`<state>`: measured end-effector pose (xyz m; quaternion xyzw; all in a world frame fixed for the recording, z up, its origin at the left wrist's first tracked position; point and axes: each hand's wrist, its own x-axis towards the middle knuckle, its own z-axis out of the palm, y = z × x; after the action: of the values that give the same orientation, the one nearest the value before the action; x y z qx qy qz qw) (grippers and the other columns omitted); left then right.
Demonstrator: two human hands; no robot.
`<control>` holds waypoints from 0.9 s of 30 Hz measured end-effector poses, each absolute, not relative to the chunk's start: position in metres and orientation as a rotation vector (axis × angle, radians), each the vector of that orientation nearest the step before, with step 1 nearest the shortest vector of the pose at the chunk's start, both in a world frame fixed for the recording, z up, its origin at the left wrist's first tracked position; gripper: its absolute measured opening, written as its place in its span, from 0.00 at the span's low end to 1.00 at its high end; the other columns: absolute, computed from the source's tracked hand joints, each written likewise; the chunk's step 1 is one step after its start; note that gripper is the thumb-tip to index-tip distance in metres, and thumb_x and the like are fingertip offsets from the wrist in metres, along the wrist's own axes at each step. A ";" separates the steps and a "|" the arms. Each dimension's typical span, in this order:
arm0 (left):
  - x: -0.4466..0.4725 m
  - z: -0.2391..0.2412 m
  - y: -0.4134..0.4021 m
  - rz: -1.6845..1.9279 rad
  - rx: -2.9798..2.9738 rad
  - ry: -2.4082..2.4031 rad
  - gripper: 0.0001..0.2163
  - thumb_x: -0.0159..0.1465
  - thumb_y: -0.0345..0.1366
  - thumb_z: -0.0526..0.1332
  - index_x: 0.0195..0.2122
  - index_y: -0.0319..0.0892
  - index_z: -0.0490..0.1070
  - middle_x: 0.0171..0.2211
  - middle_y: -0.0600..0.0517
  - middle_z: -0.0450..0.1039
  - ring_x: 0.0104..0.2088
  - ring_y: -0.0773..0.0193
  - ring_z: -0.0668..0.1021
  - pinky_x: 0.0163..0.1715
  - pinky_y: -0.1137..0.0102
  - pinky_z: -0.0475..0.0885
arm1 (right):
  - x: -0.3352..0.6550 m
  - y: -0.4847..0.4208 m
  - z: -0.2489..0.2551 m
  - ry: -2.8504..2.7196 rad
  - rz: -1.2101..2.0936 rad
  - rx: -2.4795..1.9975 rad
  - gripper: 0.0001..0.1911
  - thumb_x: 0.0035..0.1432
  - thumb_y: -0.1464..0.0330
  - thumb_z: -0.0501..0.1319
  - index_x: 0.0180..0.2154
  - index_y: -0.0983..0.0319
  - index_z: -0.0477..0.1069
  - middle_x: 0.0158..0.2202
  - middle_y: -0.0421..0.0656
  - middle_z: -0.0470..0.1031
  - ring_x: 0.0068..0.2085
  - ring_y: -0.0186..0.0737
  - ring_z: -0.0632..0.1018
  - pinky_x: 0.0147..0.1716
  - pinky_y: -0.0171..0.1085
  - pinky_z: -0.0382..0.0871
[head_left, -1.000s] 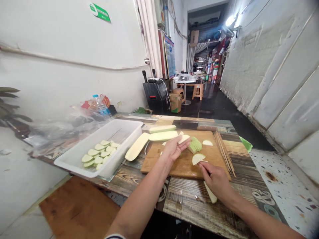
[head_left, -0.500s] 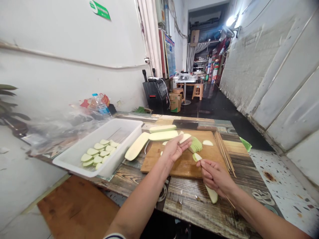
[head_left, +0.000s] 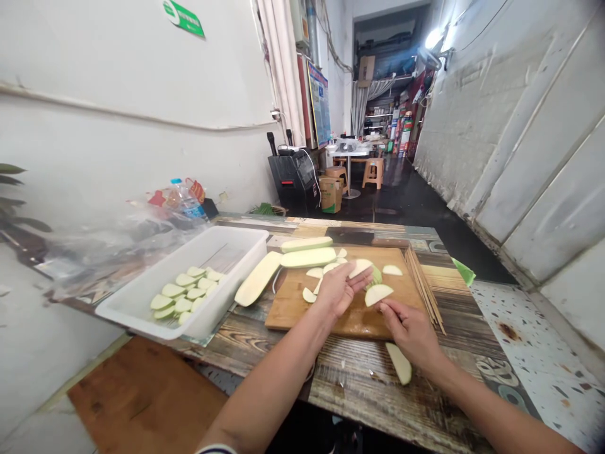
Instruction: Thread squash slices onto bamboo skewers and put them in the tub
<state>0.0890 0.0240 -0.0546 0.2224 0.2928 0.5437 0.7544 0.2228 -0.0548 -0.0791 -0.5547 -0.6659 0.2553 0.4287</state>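
Note:
My left hand [head_left: 341,289] hovers over the wooden cutting board [head_left: 293,309] and pinches a pale half-moon squash slice [head_left: 360,267] between thumb and fingers. My right hand [head_left: 410,329] is closed at the board's near edge, gripping a thin skewer with a squash slice [head_left: 378,294] threaded on its tip. A small stack of green-edged slices [head_left: 376,275] lies behind my left fingers. Loose slices [head_left: 312,284] lie on the board. Another threaded slice [head_left: 399,364] hangs under my right wrist.
A white tub [head_left: 236,252] with several squash slices stands left of the board. Long peeled squash pieces [head_left: 308,257] lie along the board's far edge. A bundle of bamboo skewers [head_left: 423,284] rests at the board's right. Plastic bags and a bottle [head_left: 186,198] sit against the wall.
My left hand moved right and closer to my right hand with its slice. The slice on the skewer in my right hand rose and tilted flat toward the left hand.

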 end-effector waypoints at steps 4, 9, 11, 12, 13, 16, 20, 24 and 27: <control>0.091 -0.054 0.020 1.157 0.519 0.645 0.03 0.57 0.27 0.58 0.32 0.33 0.68 0.35 0.42 0.75 0.38 0.57 0.78 0.42 0.64 0.72 | 0.222 -0.051 -0.081 -1.518 0.892 -1.334 0.18 0.58 0.58 0.49 0.32 0.65 0.69 0.13 0.33 0.54 0.15 0.29 0.56 0.14 0.30 0.50; 0.093 -0.056 0.017 1.182 0.545 0.667 0.03 0.56 0.28 0.60 0.32 0.35 0.70 0.35 0.45 0.75 0.37 0.57 0.78 0.36 0.67 0.73 | 0.224 -0.051 -0.079 -1.663 0.551 -1.391 0.16 0.57 0.62 0.52 0.29 0.65 0.72 0.19 0.39 0.66 0.22 0.33 0.67 0.23 0.31 0.59; 0.095 -0.059 0.016 1.175 0.557 0.667 0.04 0.55 0.29 0.61 0.32 0.35 0.71 0.35 0.45 0.75 0.36 0.58 0.78 0.34 0.69 0.73 | 0.224 -0.052 -0.079 -1.697 0.489 -1.411 0.16 0.57 0.62 0.51 0.30 0.65 0.73 0.19 0.39 0.67 0.22 0.34 0.67 0.23 0.32 0.59; 0.097 -0.061 0.015 1.166 0.571 0.667 0.05 0.54 0.29 0.61 0.32 0.35 0.71 0.34 0.45 0.75 0.35 0.59 0.78 0.33 0.70 0.73 | 0.223 -0.053 -0.079 -1.702 0.477 -1.422 0.16 0.58 0.62 0.51 0.30 0.65 0.73 0.18 0.39 0.66 0.21 0.34 0.67 0.22 0.32 0.59; 0.098 -0.061 0.013 1.155 0.591 0.670 0.06 0.54 0.30 0.61 0.32 0.34 0.71 0.34 0.45 0.75 0.34 0.60 0.78 0.32 0.70 0.73 | 0.223 -0.053 -0.080 -1.701 0.467 -1.430 0.17 0.58 0.62 0.50 0.29 0.64 0.73 0.17 0.39 0.66 0.20 0.34 0.66 0.21 0.32 0.58; 0.103 -0.057 0.007 1.104 0.659 0.697 0.07 0.53 0.32 0.62 0.32 0.33 0.72 0.33 0.44 0.75 0.32 0.61 0.77 0.31 0.69 0.72 | 0.227 -0.050 -0.085 -1.702 0.442 -1.419 0.17 0.59 0.62 0.50 0.30 0.64 0.73 0.20 0.40 0.69 0.22 0.34 0.68 0.22 0.31 0.59; 0.096 -0.046 0.007 1.237 0.976 0.844 0.10 0.58 0.36 0.57 0.37 0.37 0.72 0.39 0.44 0.74 0.42 0.58 0.75 0.42 0.64 0.69 | 0.243 -0.041 -0.086 -1.627 0.360 -1.468 0.16 0.58 0.61 0.52 0.36 0.63 0.73 0.21 0.40 0.69 0.23 0.34 0.69 0.23 0.31 0.60; 0.079 -0.050 0.017 1.425 1.790 1.181 0.12 0.60 0.36 0.56 0.45 0.43 0.69 0.48 0.48 0.70 0.52 0.58 0.67 0.56 0.58 0.53 | 0.256 -0.034 -0.077 -1.378 0.344 -1.521 0.19 0.58 0.59 0.50 0.37 0.64 0.73 0.16 0.36 0.63 0.19 0.33 0.65 0.20 0.31 0.58; 0.076 -0.063 0.022 1.163 2.301 1.456 0.15 0.55 0.38 0.61 0.45 0.45 0.69 0.46 0.49 0.70 0.54 0.54 0.64 0.57 0.50 0.40 | 0.257 -0.035 -0.072 -1.363 0.345 -1.510 0.19 0.57 0.58 0.51 0.34 0.65 0.73 0.15 0.37 0.63 0.18 0.33 0.65 0.19 0.32 0.58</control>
<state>0.0762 0.0218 -0.0629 0.7740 0.4898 0.3910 0.0901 0.2565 -0.0347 -0.0718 -0.6282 -0.5669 0.1433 0.5133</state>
